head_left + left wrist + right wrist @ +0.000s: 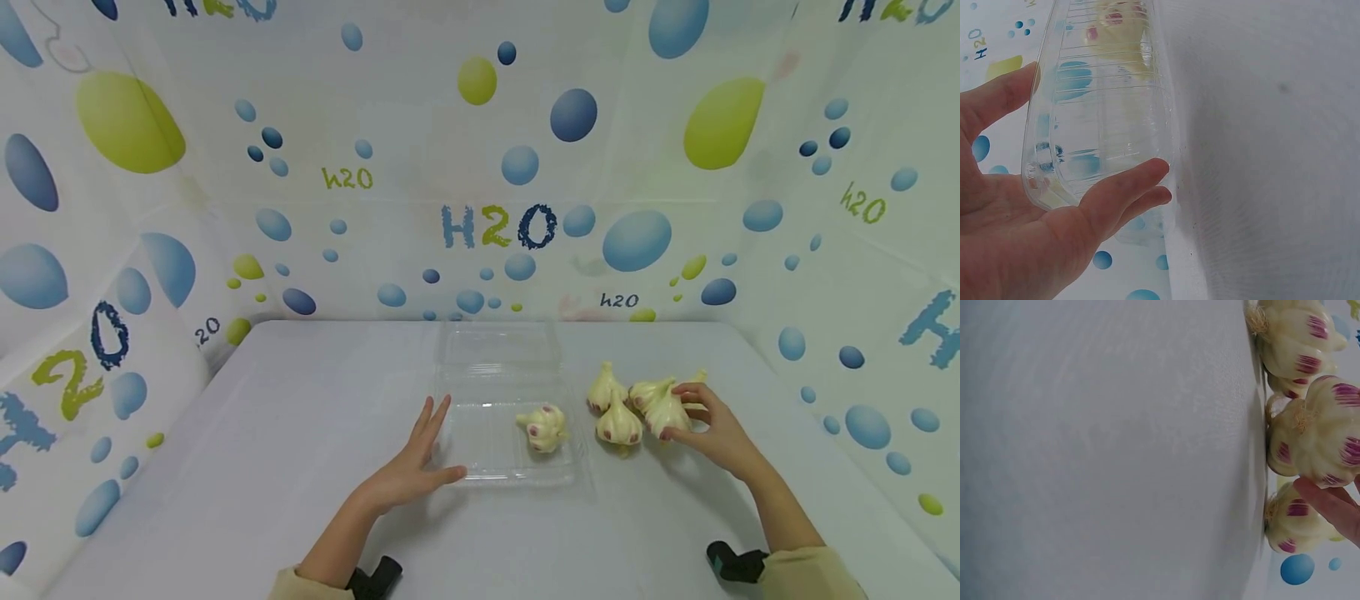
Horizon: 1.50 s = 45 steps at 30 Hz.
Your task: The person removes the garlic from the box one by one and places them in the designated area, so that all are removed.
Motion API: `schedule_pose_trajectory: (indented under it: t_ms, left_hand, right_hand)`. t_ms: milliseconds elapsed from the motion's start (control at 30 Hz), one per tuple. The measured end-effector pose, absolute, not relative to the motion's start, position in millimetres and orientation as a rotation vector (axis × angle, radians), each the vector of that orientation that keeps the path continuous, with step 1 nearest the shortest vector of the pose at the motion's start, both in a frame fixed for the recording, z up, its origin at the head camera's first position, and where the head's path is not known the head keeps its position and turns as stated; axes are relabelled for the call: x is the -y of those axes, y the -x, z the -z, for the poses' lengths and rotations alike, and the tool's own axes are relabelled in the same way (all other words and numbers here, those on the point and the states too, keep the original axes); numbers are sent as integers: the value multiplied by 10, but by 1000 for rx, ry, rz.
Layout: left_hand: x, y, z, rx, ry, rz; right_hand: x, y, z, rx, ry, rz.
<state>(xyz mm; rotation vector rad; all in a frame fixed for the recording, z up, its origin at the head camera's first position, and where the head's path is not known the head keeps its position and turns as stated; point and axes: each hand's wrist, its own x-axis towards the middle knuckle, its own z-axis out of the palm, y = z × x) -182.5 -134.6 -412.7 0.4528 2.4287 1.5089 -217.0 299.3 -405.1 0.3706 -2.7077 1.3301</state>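
A clear plastic clamshell box (480, 442) lies with its lid (498, 343) folded back. One garlic bulb (546, 430) sits in its right half. My left hand (405, 477) is at the box's left side, fingers straight and spread, thumb by the front-left corner; in the left wrist view the hand (1035, 231) straddles the clear wall. On the right, my right hand (716, 429) grips a garlic bulb (663, 408) between thumb and fingers. That bulb (1332, 434) stands in front of others in the right wrist view, its root end showing.
More garlic bulbs cluster beside the held one: one at the back (604, 388), one in front (620, 427), and one partly hidden behind the right hand (699, 379). A white table (315, 417) lies under everything. A patterned sheet (405, 242) hangs behind and at the sides.
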Motion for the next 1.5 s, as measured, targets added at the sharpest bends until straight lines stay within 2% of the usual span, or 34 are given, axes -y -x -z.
schedule_pose_trajectory:
  t_ms: [700,1500]
  left_hand:
    - [1334,1811,4119,-2441,-453,-1513]
    - [1338,1820,4131,-2447,-445,-1513]
  right_hand:
    - [-2994,2211,4142,2772,-401,-1287]
    - [-2980,2197,4077,2712,-418,-1391]
